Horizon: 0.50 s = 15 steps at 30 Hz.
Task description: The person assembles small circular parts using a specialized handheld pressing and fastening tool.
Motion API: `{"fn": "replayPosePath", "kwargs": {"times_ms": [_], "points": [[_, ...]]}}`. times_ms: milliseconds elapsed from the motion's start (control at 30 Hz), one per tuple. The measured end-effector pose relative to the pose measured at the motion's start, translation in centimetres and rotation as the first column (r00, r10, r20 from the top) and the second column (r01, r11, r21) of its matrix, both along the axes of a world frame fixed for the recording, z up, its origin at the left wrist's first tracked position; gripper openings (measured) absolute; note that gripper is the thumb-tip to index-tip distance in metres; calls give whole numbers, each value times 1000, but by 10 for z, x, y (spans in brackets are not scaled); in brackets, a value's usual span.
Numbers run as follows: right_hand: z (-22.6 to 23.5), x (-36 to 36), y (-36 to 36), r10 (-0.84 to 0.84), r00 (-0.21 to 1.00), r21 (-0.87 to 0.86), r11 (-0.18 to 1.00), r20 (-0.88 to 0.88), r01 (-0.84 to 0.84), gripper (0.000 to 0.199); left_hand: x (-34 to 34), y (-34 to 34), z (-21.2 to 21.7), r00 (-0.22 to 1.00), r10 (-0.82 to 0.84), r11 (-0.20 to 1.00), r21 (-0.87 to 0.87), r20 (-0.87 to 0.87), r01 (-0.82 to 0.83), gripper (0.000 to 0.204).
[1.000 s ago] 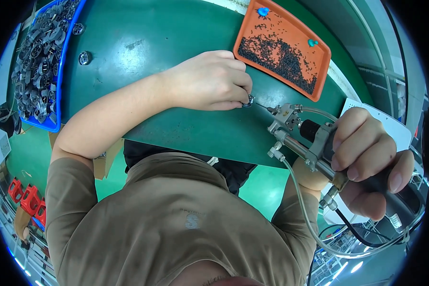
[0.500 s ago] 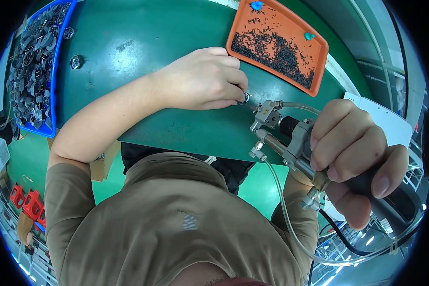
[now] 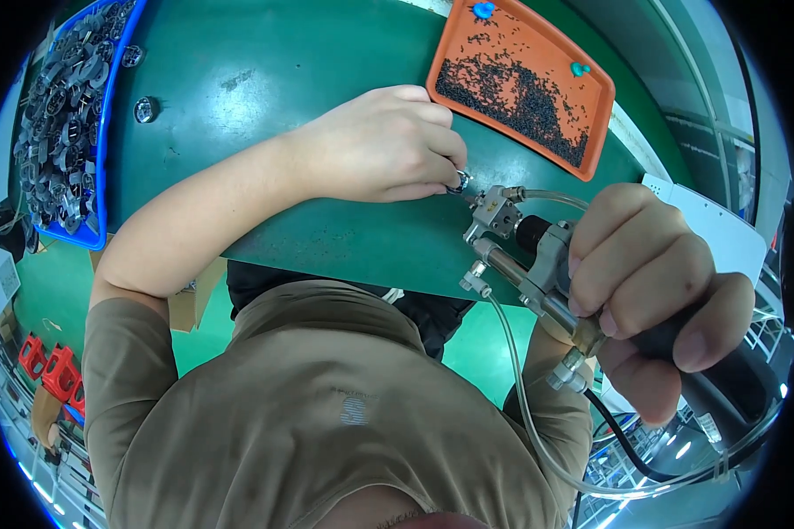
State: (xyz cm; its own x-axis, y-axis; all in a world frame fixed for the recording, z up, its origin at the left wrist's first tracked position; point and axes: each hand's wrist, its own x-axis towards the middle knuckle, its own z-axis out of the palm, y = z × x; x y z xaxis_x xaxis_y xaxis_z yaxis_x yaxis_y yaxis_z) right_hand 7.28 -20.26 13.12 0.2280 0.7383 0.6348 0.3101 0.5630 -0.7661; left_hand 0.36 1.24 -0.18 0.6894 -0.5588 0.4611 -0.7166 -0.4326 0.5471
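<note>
Pinched in the fingertips of my left hand (image 3: 388, 145) is a small round metal-rimmed part (image 3: 459, 182), mostly hidden by the fingers, low over the green table. My right hand (image 3: 657, 282) is wrapped round the black body of a pneumatic screwdriver (image 3: 538, 264) with metal fittings and hoses. The tool's metal head (image 3: 496, 212) points left, its tip right beside the small part; whether they touch I cannot tell. An orange tray (image 3: 582, 167) of tiny black screws (image 3: 520, 101) lies just beyond my hands.
A blue bin (image 3: 104, 194) heaped with grey and black round parts (image 3: 62, 115) stands at the left. Two similar parts (image 3: 146, 109) lie beside it on the green table (image 3: 212, 150). A clear hose (image 3: 522, 388) loops down from the tool. Red stools (image 3: 60, 372) stand on the floor at left.
The view has shifted slightly, so the tray and bin sit a little further right. Both hands keep their grips, and the tool stays at the small part.
</note>
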Motion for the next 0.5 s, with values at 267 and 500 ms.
{"fn": "replayPosePath", "kwargs": {"times_ms": [267, 500], "points": [[1, -32, 9, -344, 930, 51, 934, -132, 353, 35, -11, -4, 1, 1000, 18, 1000, 0, 13, -18, 12], [32, -24, -69, -426, 898, 292, 850, -107, 438, 36, -36, 85, 78, 756, 478, 790, 158, 448, -592, 6]]}}
